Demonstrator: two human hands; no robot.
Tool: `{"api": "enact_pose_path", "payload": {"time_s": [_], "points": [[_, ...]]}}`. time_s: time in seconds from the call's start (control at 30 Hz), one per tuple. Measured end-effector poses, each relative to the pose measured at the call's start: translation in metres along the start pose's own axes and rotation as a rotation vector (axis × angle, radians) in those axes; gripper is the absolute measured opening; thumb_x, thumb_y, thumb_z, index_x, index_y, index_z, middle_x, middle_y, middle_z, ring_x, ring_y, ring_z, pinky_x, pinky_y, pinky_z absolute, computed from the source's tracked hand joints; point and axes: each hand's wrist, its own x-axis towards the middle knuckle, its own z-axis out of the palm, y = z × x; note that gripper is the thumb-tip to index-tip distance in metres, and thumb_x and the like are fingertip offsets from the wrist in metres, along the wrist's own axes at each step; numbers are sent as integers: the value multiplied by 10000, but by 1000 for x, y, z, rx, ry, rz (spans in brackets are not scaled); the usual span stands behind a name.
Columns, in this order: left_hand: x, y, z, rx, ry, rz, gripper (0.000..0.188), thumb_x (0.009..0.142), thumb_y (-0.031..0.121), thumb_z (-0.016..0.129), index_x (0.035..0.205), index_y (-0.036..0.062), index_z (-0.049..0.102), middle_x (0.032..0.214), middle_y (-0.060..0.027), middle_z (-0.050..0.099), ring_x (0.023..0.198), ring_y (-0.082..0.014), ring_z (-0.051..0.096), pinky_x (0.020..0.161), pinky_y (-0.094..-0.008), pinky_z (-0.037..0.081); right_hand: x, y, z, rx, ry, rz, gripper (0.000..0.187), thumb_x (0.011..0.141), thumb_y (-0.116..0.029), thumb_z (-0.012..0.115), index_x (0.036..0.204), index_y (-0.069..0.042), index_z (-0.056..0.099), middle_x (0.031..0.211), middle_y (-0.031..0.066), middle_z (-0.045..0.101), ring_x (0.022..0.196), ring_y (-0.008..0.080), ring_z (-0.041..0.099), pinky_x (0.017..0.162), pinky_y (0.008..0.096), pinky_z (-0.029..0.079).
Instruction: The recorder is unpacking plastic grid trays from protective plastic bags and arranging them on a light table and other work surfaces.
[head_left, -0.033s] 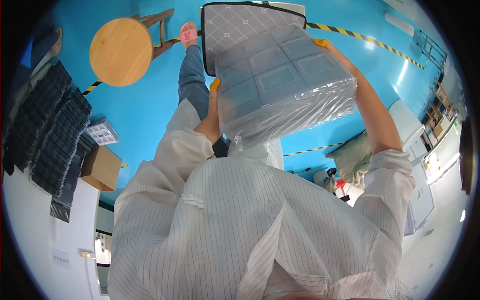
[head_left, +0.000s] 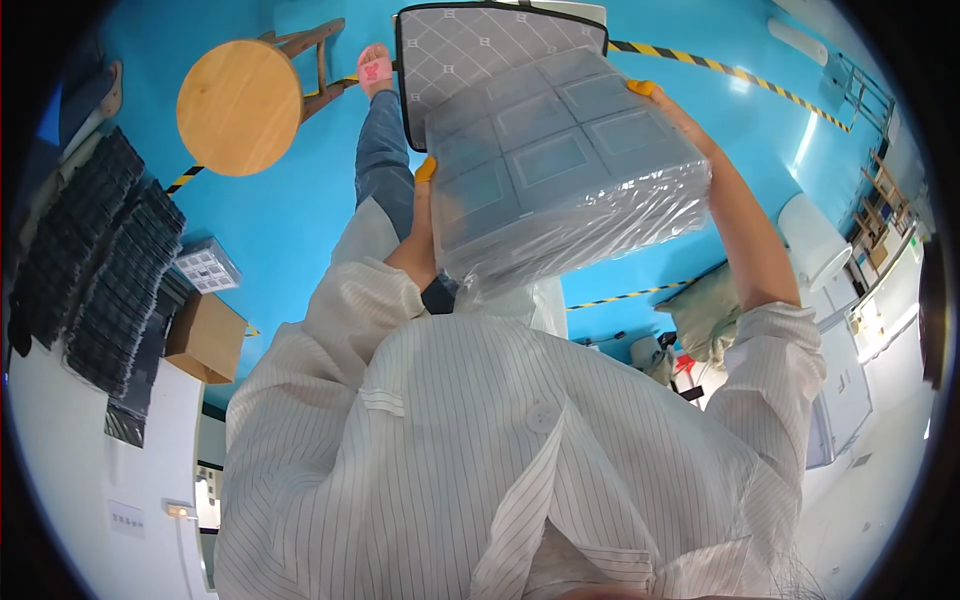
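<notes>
Barely anything is moving since the earlier frame: the film-wrapped compartment box (head_left: 555, 150) is lying a touch further left in view, and both hands are shifting with it. Around it, the round wooden stool (head_left: 240, 105) and the grey quilted mat (head_left: 440, 70) are drifting the same way, while the cardboard box (head_left: 207, 335) on the left is edging right, so the camera is probably turning slightly.

As for progress, clear plastic film (head_left: 620, 215) is already enclosing the compartment box, forming glossy folds down its near side and bunching at the near left corner. Lifting seems done: both hands are holding the box out in front of the body, its upper face showing framed square compartments. Its far end is overlapping the mat in view; whether the two are touching, I cannot tell. Release is not yet happening, and the pictures are not showing what else is left.

Left hand (head_left: 424, 205) is gripping the left edge, its orange-covered thumb pointing away from the body. Right hand (head_left: 672, 108) is gripping the far right edge, also showing an orange-covered digit. Other fingers are staying hidden behind the load, so I cannot tell how far they are reaching underneath.
</notes>
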Motion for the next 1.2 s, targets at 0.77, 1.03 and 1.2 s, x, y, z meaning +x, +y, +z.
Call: {"api": "enact_pose_path", "payload": {"time_s": [0.77, 1.03, 1.2], "points": [[45, 36, 148, 945, 321, 421, 551, 844, 450, 479, 1211, 40, 443, 1120, -115, 532, 982, -227, 536, 831, -350, 447, -1, 65, 5, 517, 80, -484, 514, 861, -252, 461, 1336, -102, 334, 1232, 71, 468, 1077, 171, 486, 895, 285, 408], [62, 45, 74, 1702, 681, 525, 454, 927, 307, 371, 1278, 28, 295, 1112, -59, 478, 1043, -161, 445, 872, -276, 370, 13, 106, 9, 98, 271, -661, 457, 898, -234, 422, 1327, -95, 351, 1329, 40, 382, 1240, 168, 313, 1034, 282, 212], [53, 76, 69, 1831, 758, 331, 513, 914, 335, 418, 1283, 16, 259, 1168, -100, 443, 1013, -187, 476, 832, -296, 407, 30, 158, 0, 297, 472, -519, 369, 891, -208, 442, 1222, -51, 484, 1183, 58, 515, 1095, 165, 461, 957, 285, 331]]}}
